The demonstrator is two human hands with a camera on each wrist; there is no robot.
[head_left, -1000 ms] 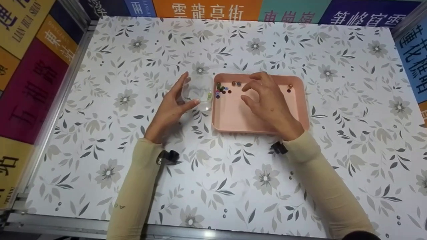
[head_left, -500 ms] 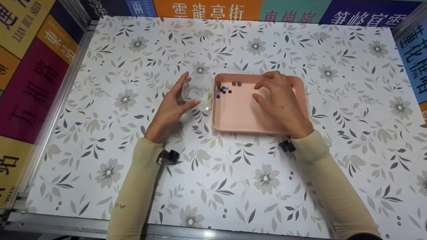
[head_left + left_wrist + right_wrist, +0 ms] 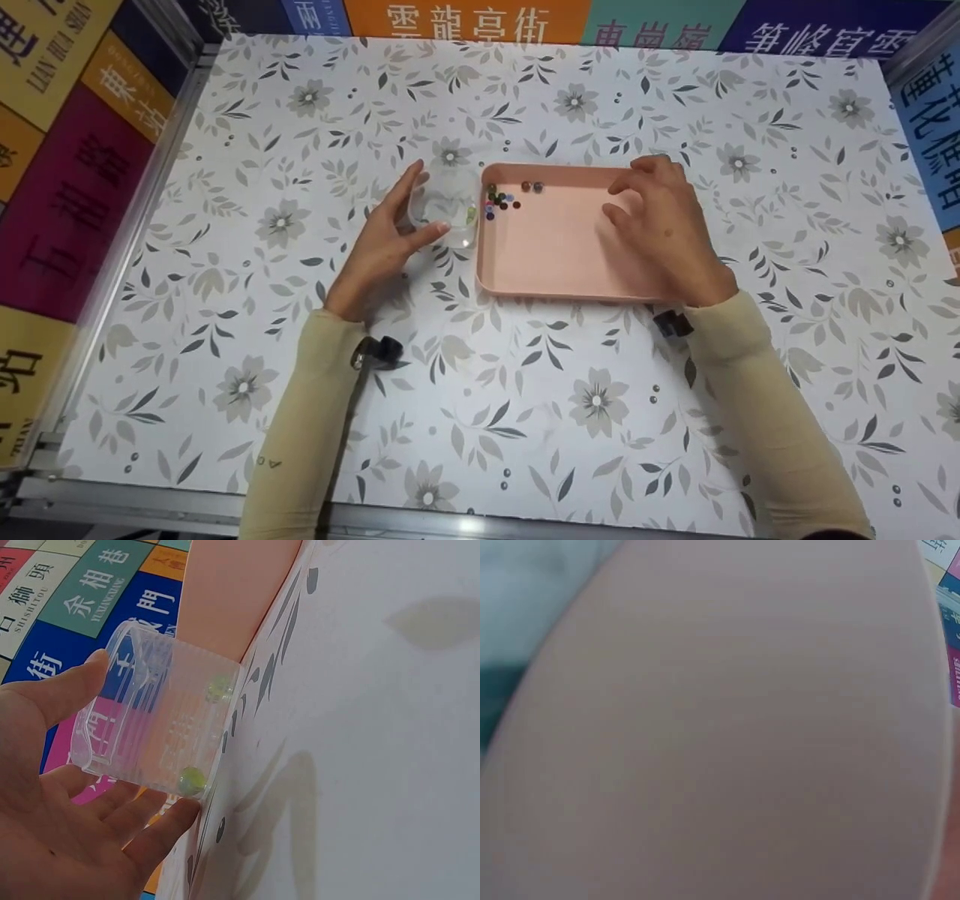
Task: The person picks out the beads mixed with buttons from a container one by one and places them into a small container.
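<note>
My left hand (image 3: 382,236) holds a clear plastic container (image 3: 442,206) between thumb and fingers, just left of a pink tray (image 3: 540,289). Two yellow-green glass marbles (image 3: 192,781) show inside the container in the left wrist view. Over the tray's right end is my right hand (image 3: 671,225), its fingers bent and the thumb apart from the index finger. Nothing shows between them. In the tray's upper left lie several small dark and coloured beads (image 3: 501,201) and two larger marbles (image 3: 532,187). The tray's right end is hidden by the hand.
A flower-patterned tabletop (image 3: 450,420) lies under everything. Coloured panels with large characters (image 3: 465,22) stand along the far and side edges. In the right wrist view, a blurred pinkish surface (image 3: 727,727) fills most of the picture.
My right hand has moved right across the tray to its right end, and now covers the beads that showed there. The left hand and container stay in place.
</note>
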